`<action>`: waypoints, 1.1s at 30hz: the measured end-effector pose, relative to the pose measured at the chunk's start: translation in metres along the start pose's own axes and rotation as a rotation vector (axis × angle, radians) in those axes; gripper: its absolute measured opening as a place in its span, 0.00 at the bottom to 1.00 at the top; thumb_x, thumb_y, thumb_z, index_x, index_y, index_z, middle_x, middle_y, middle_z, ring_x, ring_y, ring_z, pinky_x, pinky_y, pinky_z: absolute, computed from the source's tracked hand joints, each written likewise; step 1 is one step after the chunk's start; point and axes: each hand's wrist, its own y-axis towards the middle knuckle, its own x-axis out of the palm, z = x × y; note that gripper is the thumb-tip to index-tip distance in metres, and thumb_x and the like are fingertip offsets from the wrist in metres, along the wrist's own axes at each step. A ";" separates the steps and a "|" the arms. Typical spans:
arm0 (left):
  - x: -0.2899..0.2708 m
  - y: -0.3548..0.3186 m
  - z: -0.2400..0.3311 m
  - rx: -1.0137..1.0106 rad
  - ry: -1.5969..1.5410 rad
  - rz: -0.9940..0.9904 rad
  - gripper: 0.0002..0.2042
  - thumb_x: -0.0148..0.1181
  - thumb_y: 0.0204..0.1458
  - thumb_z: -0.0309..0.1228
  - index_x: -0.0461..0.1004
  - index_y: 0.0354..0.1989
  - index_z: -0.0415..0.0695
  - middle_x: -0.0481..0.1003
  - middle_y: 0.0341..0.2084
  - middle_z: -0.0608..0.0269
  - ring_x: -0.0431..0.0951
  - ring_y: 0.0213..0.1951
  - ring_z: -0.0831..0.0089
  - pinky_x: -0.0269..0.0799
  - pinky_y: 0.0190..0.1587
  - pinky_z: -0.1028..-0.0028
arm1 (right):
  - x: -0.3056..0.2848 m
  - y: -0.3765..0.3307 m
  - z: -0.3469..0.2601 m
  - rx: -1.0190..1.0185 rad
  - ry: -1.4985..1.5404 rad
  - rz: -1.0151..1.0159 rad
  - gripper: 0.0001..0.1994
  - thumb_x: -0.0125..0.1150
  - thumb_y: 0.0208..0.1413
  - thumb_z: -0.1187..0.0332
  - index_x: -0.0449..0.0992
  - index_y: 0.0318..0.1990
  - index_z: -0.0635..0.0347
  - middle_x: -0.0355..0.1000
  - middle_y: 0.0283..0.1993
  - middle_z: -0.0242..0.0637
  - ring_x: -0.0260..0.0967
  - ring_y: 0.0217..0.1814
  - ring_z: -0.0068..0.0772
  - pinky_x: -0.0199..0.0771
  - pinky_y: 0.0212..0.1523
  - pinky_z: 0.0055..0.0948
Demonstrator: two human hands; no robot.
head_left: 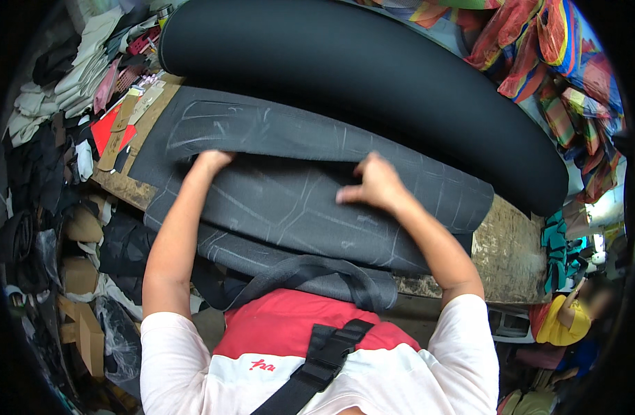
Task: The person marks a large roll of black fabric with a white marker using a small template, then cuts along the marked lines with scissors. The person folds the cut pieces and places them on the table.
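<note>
A dark grey sheet of fabric [283,200] with chalk-like pattern lines lies folded in layers across the table. My left hand [215,159] grips the edge of its upper fold, the fingertips hidden by the cloth. Along the same edge, farther right, my right hand [378,183] touches the fold with its fingers, slightly blurred, while the thumb sticks out apart from them. Between my hands the fold is raised, leaving a dark gap beneath it. Strips and loops of the grey fabric [300,266] hang over the near edge, against my body.
A thick black fabric roll [345,76] lies along the far side. The worn wooden table [511,242] shows at the right. Cloth piles [75,76] and a red sheet [113,131] are at left, striped colourful bags [531,48] at far right. A person in yellow [565,321] is at right.
</note>
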 end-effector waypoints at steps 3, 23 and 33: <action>-0.059 0.005 0.033 -0.019 -0.606 0.141 0.17 0.57 0.51 0.35 0.70 0.49 0.43 0.72 0.45 0.59 0.70 0.46 0.70 0.63 0.50 0.73 | -0.064 0.020 0.023 0.005 0.141 0.456 0.34 0.69 0.33 0.42 0.77 0.34 0.71 0.71 0.37 0.54 0.71 0.43 0.47 0.71 0.46 0.39; -0.056 -0.294 -0.023 0.165 -1.363 0.537 0.09 0.57 0.37 0.15 0.70 0.23 0.46 0.59 0.33 0.63 0.63 0.35 0.74 0.64 0.42 0.80 | -0.064 -0.129 -0.071 -0.583 0.057 -0.011 0.11 0.67 0.34 0.67 0.73 0.20 0.65 0.67 0.28 0.42 0.68 0.32 0.43 0.69 0.34 0.37; -0.057 -0.284 0.041 -0.169 -1.183 -0.291 0.20 0.74 0.31 0.35 0.74 0.31 0.36 0.74 0.25 0.62 0.73 0.24 0.79 0.67 0.25 0.81 | -0.128 -0.039 -0.050 -0.278 -0.355 0.782 0.07 0.58 0.40 0.69 0.74 0.23 0.65 0.68 0.27 0.45 0.70 0.31 0.48 0.72 0.37 0.42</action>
